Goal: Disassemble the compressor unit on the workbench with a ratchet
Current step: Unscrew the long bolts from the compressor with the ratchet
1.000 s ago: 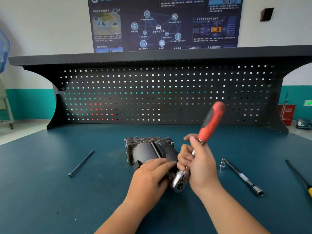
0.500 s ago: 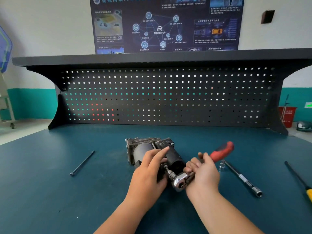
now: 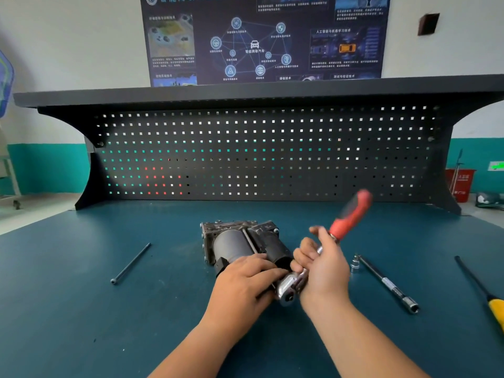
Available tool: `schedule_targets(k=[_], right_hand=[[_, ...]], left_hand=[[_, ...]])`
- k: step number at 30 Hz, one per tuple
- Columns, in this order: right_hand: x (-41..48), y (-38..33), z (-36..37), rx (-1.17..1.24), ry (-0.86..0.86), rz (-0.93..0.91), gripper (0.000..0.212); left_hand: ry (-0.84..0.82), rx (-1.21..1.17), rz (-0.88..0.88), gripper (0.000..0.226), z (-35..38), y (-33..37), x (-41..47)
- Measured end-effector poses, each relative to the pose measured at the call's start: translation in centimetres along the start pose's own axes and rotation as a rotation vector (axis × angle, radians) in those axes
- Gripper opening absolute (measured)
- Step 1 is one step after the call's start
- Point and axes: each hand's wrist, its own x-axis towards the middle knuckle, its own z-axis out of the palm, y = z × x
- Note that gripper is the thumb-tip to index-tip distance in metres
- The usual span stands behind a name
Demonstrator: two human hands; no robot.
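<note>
Compressor (image 3: pixel 237 241) on its side at centre of blue bench (image 3: pixel 81 309), one end toward camera. Left hand (image 3: pixel 245 276) flat on that near end, fingers straight, pressing down. Right hand (image 3: pixel 324 266) wrapped round ratchet (image 3: pixel 346 219) just below red grip, forefinger lifted. Chrome head at compressor's near end, just beside left hand; handle angled up and right, blurred. Well apart on left, long dark bolt (image 3: pixel 131 263). On right, small socket (image 3: pixel 354 261) just beside end of extension bar (image 3: pixel 387 285); farther right, yellow-handled screwdriver (image 3: pixel 480 285). Behind, pegboard (image 3: pixel 272 148) below poster (image 3: pixel 261 36).
</note>
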Motion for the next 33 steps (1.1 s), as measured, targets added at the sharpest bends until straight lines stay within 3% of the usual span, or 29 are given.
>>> schedule_targets(k=[3, 7, 9, 12, 14, 16, 18, 20, 26, 29, 33], right_hand=[[0.4, 0.6, -1.0, 0.255, 0.231, 0.173, 0.027], [0.7, 0.1, -0.4, 0.117, 0.138, 0.112, 0.021], [0.6, -0.4, 0.3, -0.068, -0.023, 0.026, 0.02], [-0.5, -0.7, 0.6, -0.379, -0.455, -0.131, 0.011], [-1.3, -0.4, 0.4, -0.656, -0.752, -0.309, 0.003], [-1.8, 0.2, 0.1, -0.894, -0.885, -0.512, 0.006], [-2.1, 0.2, 0.3, -0.882, -0.82, -0.546, 0.006], [-1.8, -0.1, 0.5, -0.634, -0.668, -0.374, 0.007], [1.4, -0.6, -0.9, 0.105, 0.146, 0.183, 0.026], [1.6, 0.2, -1.4, 0.188, 0.253, 0.27, 0.032], [1.2, 0.2, -0.7, 0.22, 0.248, 0.196, 0.031]], left_hand=[[-0.036, -0.016, -0.019, 0.03, -0.1, 0.1, 0.0], [-0.022, -0.035, -0.038, 0.027, -0.1, 0.1, 0.1], [-0.011, -0.038, -0.04, 0.026, -0.1, 0.1, 0.1], [-0.006, -0.023, 0.0, 0.024, 0.0, 0.1, 0.1], [0.014, -0.041, 0.048, 0.019, 0.0, 0.2, 0.2], [0.057, -0.053, 0.078, 0.017, 0.0, 0.2, 0.4], [0.068, -0.054, 0.084, 0.017, 0.1, 0.1, 0.4], [0.008, -0.029, 0.075, 0.017, 0.1, 0.1, 0.3], [-0.068, -0.071, -0.088, 0.023, -0.4, 0.4, 0.1], [-0.062, -0.125, -0.245, 0.039, -0.5, 0.1, -0.2], [-0.053, -0.212, -0.373, 0.064, -0.4, 0.1, -0.3]])
